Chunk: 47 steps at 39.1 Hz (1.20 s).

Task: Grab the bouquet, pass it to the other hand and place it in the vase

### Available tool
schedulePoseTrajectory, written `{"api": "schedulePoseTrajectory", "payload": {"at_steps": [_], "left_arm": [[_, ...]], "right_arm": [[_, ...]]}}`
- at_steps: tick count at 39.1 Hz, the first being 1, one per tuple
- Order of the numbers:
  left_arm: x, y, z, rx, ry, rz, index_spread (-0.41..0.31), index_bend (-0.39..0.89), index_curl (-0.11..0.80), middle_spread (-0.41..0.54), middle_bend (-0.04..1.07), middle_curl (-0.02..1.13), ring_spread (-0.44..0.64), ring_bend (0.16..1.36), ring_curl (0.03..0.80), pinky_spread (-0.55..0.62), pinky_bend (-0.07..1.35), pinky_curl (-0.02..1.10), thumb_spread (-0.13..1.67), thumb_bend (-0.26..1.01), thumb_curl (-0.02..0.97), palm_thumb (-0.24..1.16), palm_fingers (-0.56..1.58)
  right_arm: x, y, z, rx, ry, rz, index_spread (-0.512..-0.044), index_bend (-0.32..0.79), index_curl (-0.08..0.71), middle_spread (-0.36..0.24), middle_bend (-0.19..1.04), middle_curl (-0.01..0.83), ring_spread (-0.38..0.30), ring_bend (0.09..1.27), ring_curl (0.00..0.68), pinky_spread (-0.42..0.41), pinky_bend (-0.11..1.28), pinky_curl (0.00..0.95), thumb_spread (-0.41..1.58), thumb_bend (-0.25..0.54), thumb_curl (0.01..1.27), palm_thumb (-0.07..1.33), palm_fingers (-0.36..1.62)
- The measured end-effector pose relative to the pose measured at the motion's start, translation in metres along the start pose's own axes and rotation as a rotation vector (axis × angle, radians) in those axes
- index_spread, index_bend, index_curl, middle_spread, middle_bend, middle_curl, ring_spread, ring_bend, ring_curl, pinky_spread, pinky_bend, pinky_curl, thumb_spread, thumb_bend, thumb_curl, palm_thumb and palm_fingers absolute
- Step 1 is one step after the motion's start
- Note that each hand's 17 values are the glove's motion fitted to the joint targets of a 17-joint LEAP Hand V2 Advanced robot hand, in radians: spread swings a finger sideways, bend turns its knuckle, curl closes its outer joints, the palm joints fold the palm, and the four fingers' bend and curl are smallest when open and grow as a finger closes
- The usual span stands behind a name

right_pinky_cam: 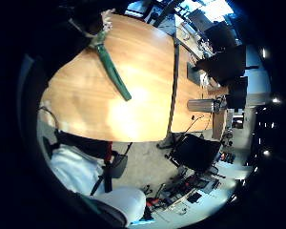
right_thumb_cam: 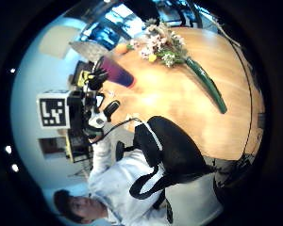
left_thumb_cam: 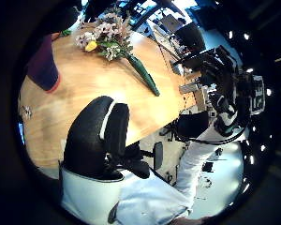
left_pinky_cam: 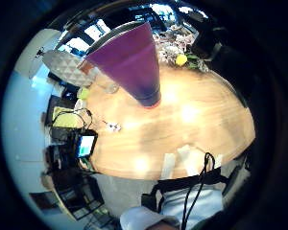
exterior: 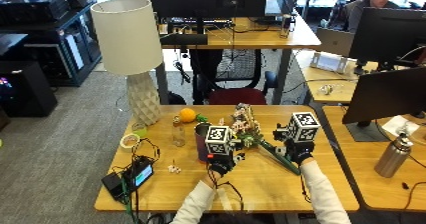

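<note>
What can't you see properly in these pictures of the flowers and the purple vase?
- Purple cone-shaped vase: in the outside view the left hand and its marker cube cover most of it.
- Bouquet of pale flowers with a green wrapped stem: its blooms are too small in the outside view to tell apart, and the right little finger side palm view cuts them off.
- Right hand: its marker cube hides the fingers.

The vase (exterior: 202,143) seems mostly hidden behind the left hand (exterior: 220,161).
</note>
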<state>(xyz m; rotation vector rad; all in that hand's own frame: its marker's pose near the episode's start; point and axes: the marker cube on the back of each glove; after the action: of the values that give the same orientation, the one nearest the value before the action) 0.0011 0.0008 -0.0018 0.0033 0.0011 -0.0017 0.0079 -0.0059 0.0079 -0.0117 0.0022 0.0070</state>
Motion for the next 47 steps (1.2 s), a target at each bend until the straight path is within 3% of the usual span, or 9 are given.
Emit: {"api": "schedulePoseTrajectory", "payload": {"at_steps": [5,10,17,20,26,33,37,47], "left_arm": [[0.001,0.001,-0.002,0.003,0.001,0.009,-0.053,0.25,0.142,0.089,0.13,0.09,0.10,0.48,0.171,0.09,0.41,0.17,0.69,0.14,0.080,0.25,0.55],[0.000,0.001,-0.001,0.004,-0.002,0.010,-0.064,0.25,0.197,0.109,0.13,0.12,0.12,0.51,0.214,0.11,0.42,0.22,0.88,0.12,0.112,0.26,0.52],[-0.003,0.010,0.000,0.001,-0.006,0.003,-0.066,0.23,0.255,0.122,0.13,0.14,0.14,0.51,0.237,0.13,0.42,0.25,1.02,0.08,0.151,0.27,0.50],[-0.004,0.015,-0.001,-0.002,-0.007,0.003,-0.070,0.23,0.276,0.125,0.13,0.15,0.14,0.52,0.245,0.13,0.42,0.26,1.05,0.07,0.165,0.27,0.50],[-0.001,0.020,-0.002,0.000,-0.016,0.014,-0.074,0.22,0.311,0.128,0.13,0.16,0.15,0.52,0.257,0.13,0.42,0.28,1.10,0.04,0.191,0.28,0.49],[-0.001,0.023,0.003,-0.014,-0.020,0.031,-0.075,0.20,0.344,0.130,0.13,0.17,0.15,0.52,0.267,0.14,0.42,0.30,1.13,0.01,0.212,0.29,0.48],[-0.003,0.023,0.007,-0.021,-0.028,0.025,-0.076,0.20,0.359,0.131,0.13,0.18,0.15,0.52,0.272,0.15,0.41,0.31,1.14,-0.01,0.223,0.29,0.48],[-0.002,0.021,0.012,-0.026,-0.021,0.028,-0.076,0.19,0.383,0.131,0.13,0.19,0.16,0.52,0.282,0.15,0.41,0.32,1.15,-0.02,0.242,0.30,0.47]], "right_arm": [[0.012,-0.012,0.008,0.006,-0.006,0.018,-0.259,-0.02,0.005,-0.022,0.31,0.141,0.043,0.54,0.192,0.167,0.60,0.214,0.65,0.184,0.09,0.35,0.45],[0.013,-0.017,0.002,0.022,-0.015,0.023,-0.301,0.02,0.013,0.017,0.34,0.192,0.093,0.59,0.240,0.207,0.67,0.268,0.83,0.157,0.12,0.37,0.41],[0.024,-0.032,-0.014,0.051,-0.019,0.093,-0.269,0.08,0.039,0.036,0.37,0.245,0.121,0.62,0.267,0.242,0.69,0.293,0.96,0.109,0.16,0.38,0.50],[0.037,-0.046,-0.019,0.052,-0.020,0.152,-0.248,0.08,0.049,0.032,0.39,0.264,0.102,0.66,0.282,0.248,0.67,0.294,0.99,0.095,0.17,0.40,0.54],[0.068,-0.083,0.011,0.035,-0.082,0.257,-0.229,0.08,0.073,0.031,0.36,0.286,0.084,0.67,0.308,0.241,0.68,0.314,1.02,0.068,0.20,0.44,0.55],[0.075,-0.083,0.069,-0.171,-0.211,0.343,-0.221,0.06,0.085,0.040,0.32,0.303,0.096,0.67,0.320,0.237,0.71,0.336,1.04,0.038,0.23,0.48,0.52],[0.061,-0.055,0.075,-0.291,-0.177,0.425,-0.216,0.06,0.088,0.042,0.32,0.314,0.098,0.67,0.325,0.236,0.72,0.342,1.04,0.018,0.25,0.50,0.51],[0.057,-0.041,0.131,-0.441,-0.165,0.435,-0.211,0.05,0.087,0.025,0.35,0.349,0.072,0.68,0.334,0.233,0.71,0.344,1.04,-0.017,0.27,0.54,0.52]]}}
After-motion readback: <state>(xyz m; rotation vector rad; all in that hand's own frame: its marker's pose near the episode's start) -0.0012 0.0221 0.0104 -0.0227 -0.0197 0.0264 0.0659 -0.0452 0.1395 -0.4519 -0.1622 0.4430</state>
